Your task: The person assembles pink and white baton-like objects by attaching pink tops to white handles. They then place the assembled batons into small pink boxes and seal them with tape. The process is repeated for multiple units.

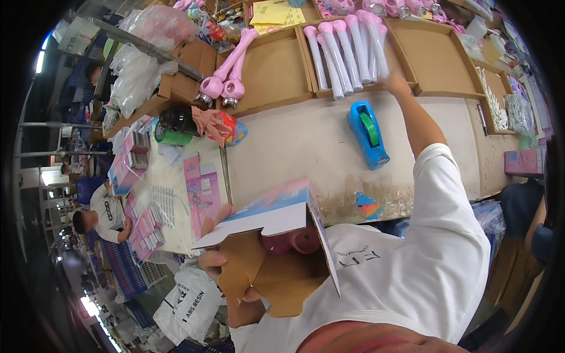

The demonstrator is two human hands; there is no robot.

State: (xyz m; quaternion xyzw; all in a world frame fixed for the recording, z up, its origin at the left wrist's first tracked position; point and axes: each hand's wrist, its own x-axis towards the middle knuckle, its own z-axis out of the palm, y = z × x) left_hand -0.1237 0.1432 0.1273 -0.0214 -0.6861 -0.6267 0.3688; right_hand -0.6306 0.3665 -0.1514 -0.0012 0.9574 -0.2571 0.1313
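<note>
My left hand [213, 259] grips an open cardboard box [259, 219], printed pink and blue outside and brown inside. Its flaps stand out toward me, and a dark pink rounded part [297, 241] shows within. Stretched forward, my right hand [396, 84] is at the lower end of the rightmost of several pale tubes [353, 56] with pink rounded ends, which lie in a shallow cardboard tray. Its fingers are too small and blurred to show a grip. A blue tape dispenser [369, 135] with green tape stands on the table between my hands.
Two pink pole-like parts [226, 76] lean by the left tray [268, 73]. Another cardboard tray [435, 59] stands at right, near white sticks [494, 100]. Printed pink sheets [201, 191] lie left of the table edge. A co-worker [107, 215] sits by stacked packages at far left.
</note>
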